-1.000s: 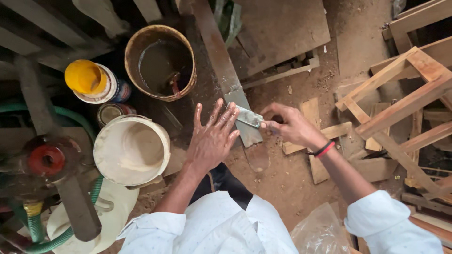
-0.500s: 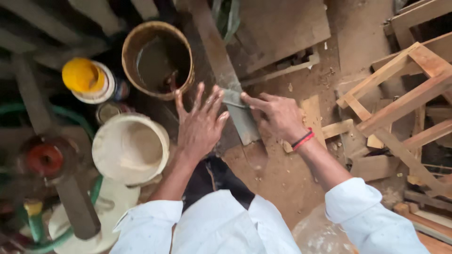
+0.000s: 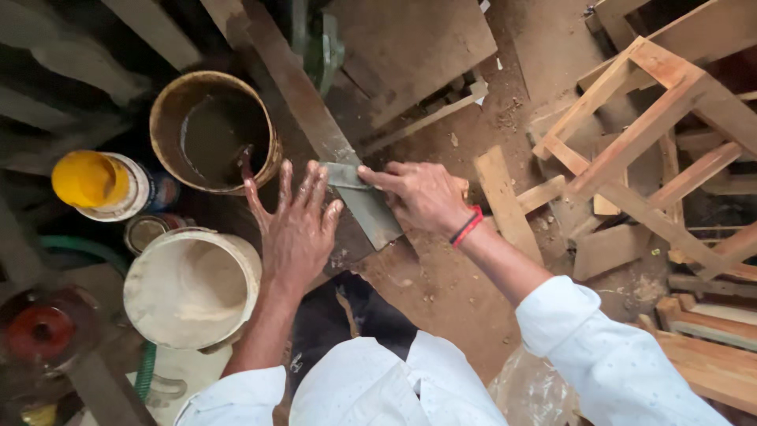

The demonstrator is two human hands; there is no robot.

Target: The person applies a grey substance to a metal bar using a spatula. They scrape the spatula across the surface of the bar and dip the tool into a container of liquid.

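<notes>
- My left hand (image 3: 296, 229) lies flat and spread on the plank (image 3: 315, 134), fingers wide, pinning it down and gripping nothing.
- My right hand (image 3: 422, 197) pinches a folded grey sheet of sandpaper (image 3: 343, 175) against the plank's top face, just beside my left fingertips.
- I judge the rubbing is under way near the plank's close end; that end looks grey and dusty, while the stretch running away from me looks darker and, I think, untouched.
- Left of the plank stands a brown bucket (image 3: 211, 130) holding dark liquid, with a pale bucket (image 3: 192, 288) nearer me and a yellow-lidded can (image 3: 102, 183) further left.
- Right of the plank sit wood offcuts (image 3: 505, 201) and a bare wooden frame (image 3: 654, 118).
</notes>
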